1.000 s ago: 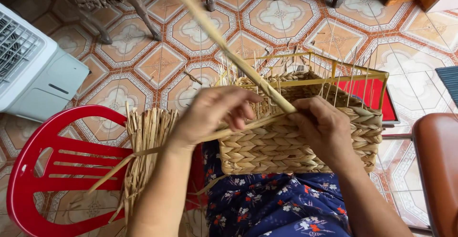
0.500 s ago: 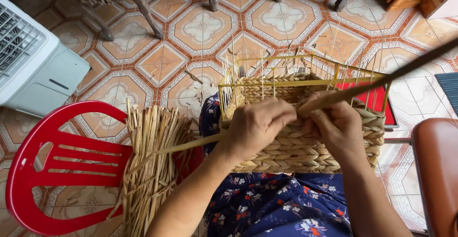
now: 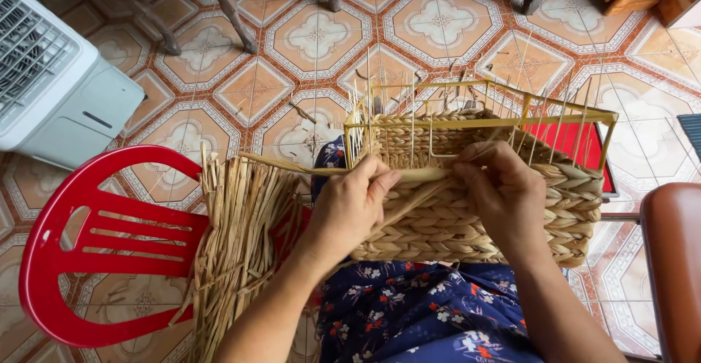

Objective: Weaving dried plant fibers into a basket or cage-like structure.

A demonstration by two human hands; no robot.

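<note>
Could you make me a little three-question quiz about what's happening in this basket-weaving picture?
1. True or false: both hands touch the woven basket.
2. What lies on the red plastic chair? A) a bundle of dried straw strands B) a folded cloth C) a pair of scissors
3. Fill in: the left hand and right hand grip one flat ____ stretched across the basket's wire frame.

Key: 1 true; 2 A, the bundle; 3 straw strand.

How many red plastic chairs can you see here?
1: a red plastic chair at lower left, with a bundle of straw lying on it. Others may be out of frame.
</note>
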